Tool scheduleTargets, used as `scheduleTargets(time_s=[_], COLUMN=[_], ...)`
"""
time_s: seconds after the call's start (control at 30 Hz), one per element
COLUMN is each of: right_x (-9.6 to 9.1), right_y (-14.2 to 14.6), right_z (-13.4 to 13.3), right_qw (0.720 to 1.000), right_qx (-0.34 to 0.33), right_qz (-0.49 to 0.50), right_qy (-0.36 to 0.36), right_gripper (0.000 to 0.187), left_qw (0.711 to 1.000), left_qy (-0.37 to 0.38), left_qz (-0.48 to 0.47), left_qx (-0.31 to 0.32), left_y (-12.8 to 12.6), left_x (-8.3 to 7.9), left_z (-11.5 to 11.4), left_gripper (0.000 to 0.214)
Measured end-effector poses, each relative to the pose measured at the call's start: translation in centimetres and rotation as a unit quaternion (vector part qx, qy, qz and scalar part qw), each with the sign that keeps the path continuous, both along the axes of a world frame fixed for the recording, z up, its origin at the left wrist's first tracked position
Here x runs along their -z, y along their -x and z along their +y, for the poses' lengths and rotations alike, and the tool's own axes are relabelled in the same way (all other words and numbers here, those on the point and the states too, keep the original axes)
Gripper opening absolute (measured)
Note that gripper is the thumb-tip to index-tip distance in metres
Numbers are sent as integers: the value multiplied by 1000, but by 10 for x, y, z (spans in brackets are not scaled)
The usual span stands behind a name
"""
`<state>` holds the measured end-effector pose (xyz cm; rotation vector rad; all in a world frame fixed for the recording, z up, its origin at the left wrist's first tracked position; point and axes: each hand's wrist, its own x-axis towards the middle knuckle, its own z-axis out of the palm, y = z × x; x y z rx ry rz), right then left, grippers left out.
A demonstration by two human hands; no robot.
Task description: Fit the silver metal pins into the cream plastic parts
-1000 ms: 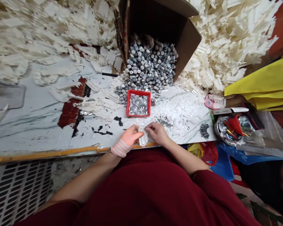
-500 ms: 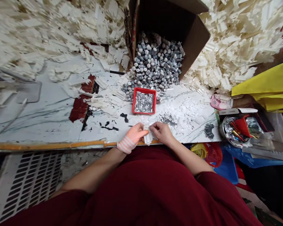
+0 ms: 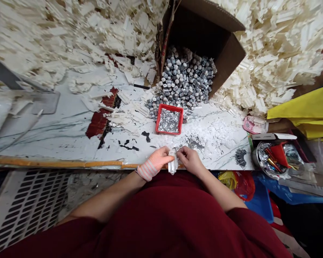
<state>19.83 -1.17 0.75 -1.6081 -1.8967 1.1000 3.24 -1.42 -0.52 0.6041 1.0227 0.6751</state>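
My left hand (image 3: 154, 163), in an orange-and-white striped glove, is closed round a white plastic part (image 3: 173, 165) at the table's front edge. Bare and pinched, my right hand (image 3: 188, 158) is at the upper right of that part; anything between its fingertips is too small to make out. Just beyond both hands stands a red tray (image 3: 182, 120) filled with small silvery metal pins (image 3: 169, 120). Behind the tray, many grey cylindrical pieces with white ends (image 3: 187, 77) spill out of a cardboard box (image 3: 228, 62).
Heaps of cream plastic parts (image 3: 78, 32) cover the back left, with more at the back right (image 3: 269, 53). White scraps (image 3: 215, 132) litter the tabletop. A metal bowl (image 3: 255, 157) with wrapped bits stands at right, near yellow sheeting (image 3: 307, 104). A white perforated crate (image 3: 21, 215) is below left.
The view has shifted, so the table and hands appear slightly lower and further right. My left hand keeps the white plastic part, and my right fingers stay close to its top.
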Motion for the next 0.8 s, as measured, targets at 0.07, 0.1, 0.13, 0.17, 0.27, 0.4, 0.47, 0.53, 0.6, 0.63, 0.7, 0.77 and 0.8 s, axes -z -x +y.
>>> scheduleTargets(time_s=[0.07,0.1,0.13,0.17,0.27,0.4,0.47,0.53,0.6,0.63,0.7,0.77,0.8], right_x=[1,1,2,3,4,4,6,10,16,19,27,34,37], right_y=[-3,-4,-5,-6,-6,-1,-2,-6,-12,-14,-16,-14,-13], right_z=[0,0,0,0,-1,-3,-2,2,11,17,30,42,47], right_qw=[1000,999,999,998,999,998,998,998,989,988,996,993,985], right_qx=[5,7,9,11,11,-7,-11,-19,-34,-32,-3,25,23], right_qz=[17,27,40,51,41,-52,-54,3,64,68,-1,-116,-167], right_qy=[12,17,23,27,20,-18,-7,53,125,138,87,-9,-43], right_gripper=[16,17,17,18,18,14,14,17,24,27,27,21,18], left_qw=[1000,1000,1000,1000,1000,1000,999,998,998,999,999,999,999], left_qy=[5,8,10,12,12,-15,-39,-52,-48,-44,-34,-25,-22], left_qz=[-6,-8,-10,-10,-10,5,24,29,24,24,29,35,34], left_qx=[4,5,3,0,-5,-3,-3,4,11,11,3,-8,-11], left_y=[-1,-1,-1,-1,-2,-3,-3,-2,-1,-1,0,0,0], left_x=[-1,-1,-2,-2,-2,4,8,11,13,13,13,10,8], left_z=[0,0,0,1,1,0,0,0,1,2,3,5,5], left_gripper=[29,30,30,30,30,27,27,28,27,26,26,26,26])
